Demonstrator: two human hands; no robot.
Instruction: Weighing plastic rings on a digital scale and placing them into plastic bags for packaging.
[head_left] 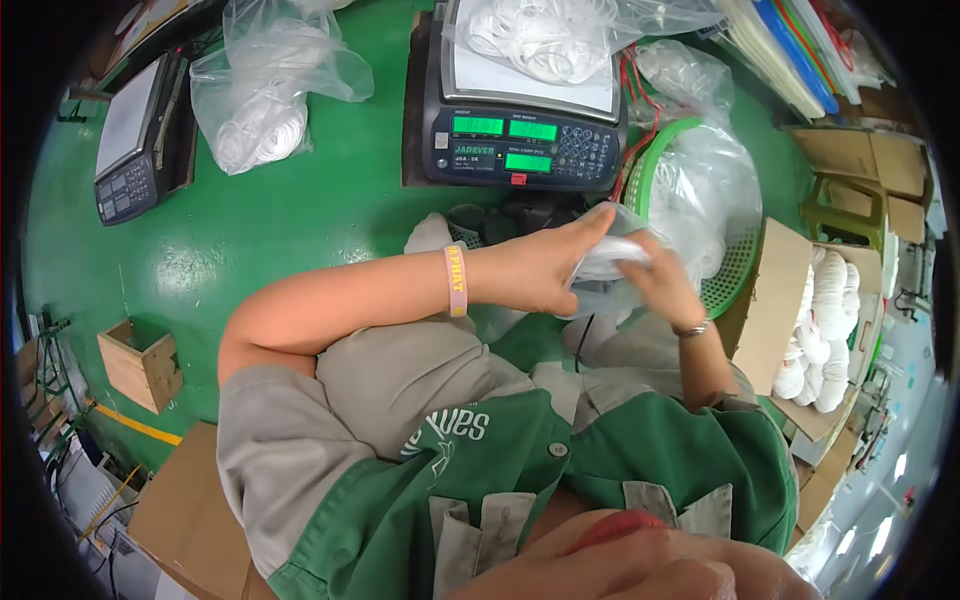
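My left hand [545, 265] grips the mouth of a clear plastic bag [600, 298], thumb and fingers apart along its edge. At that mouth, my right hand [664, 283] has its bent fingers closed around a bunch of thin white bands [612, 260]; the fingertips are partly hidden. Just beyond both hands stands a dark counting scale [520, 150] with lit green displays. On its pan lies an open clear bag [655, 15] with a heap of white rings [540, 35]. A green basket [722, 285], lined with clear plastic over white contents, sits close by my right hand.
Far left are a second scale [128, 150] and a clear bag of white rings [262, 130] on the green floor [340, 210]. A wooden box [140, 365] stands at left. On the right, an open carton [768, 300] holds white bundles [825, 320]. Red cords [632, 120] run beside the scale.
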